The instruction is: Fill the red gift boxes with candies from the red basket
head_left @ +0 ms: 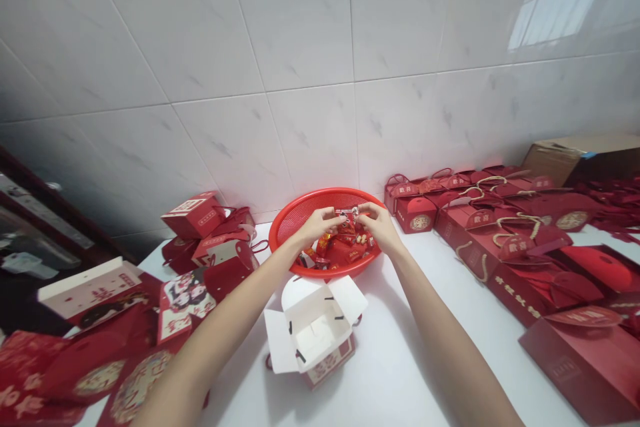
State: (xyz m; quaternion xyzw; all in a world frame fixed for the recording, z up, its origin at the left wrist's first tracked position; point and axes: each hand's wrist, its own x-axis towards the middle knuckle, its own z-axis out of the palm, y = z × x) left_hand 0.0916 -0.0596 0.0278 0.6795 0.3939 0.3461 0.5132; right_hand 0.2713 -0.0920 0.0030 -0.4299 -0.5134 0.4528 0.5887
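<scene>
Over the red plastic basket (281, 225), my left hand (316, 225) and my right hand (379, 225) face each other. Between their fingertips is a small red wrapped candy (345, 213), with the fingers of both hands closed on its ends. Below them in the basket lie several wrapped candies (323, 247), mostly red and gold; my hands cover part of them. Nearer to me stands a small white-and-red gift box (316, 337) with its top flaps spread apart. Its white inside shows, and no candy can be seen in it.
Several red gift boxes with cord handles (470, 213) stand in rows at the right. More red and white boxes (193, 217) are piled at the left. A brown cardboard box (555, 159) is at the back right. The tiled wall (310, 140) rises behind the white table (400, 347).
</scene>
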